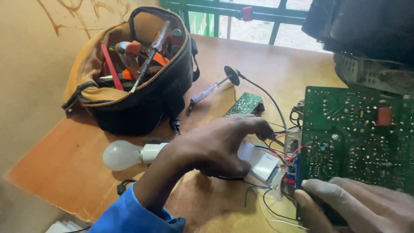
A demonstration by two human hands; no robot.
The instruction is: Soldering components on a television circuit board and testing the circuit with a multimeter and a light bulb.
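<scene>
Left hand (215, 144), fingers together, hides much of a white box (261, 162); right hand (358, 205), frame-cropped, grips the green circuit board (358, 133); tool bag (133, 73) at ten o'clock.

The table (224, 56) is matt, scuffed orange-brown wood. The bag (142, 103) is tan and black cloth. The bulb (122, 155) is frosted glass. The board (358, 133) shows glossy green laminate dotted with shiny solder.

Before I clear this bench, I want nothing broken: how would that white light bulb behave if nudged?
The light bulb lies on its side on the wooden table, so its round globe would probably roll. It looks thin-walled and light, likely fragile if knocked off the edge. The left hand reaches over its base, which may check it.
</scene>
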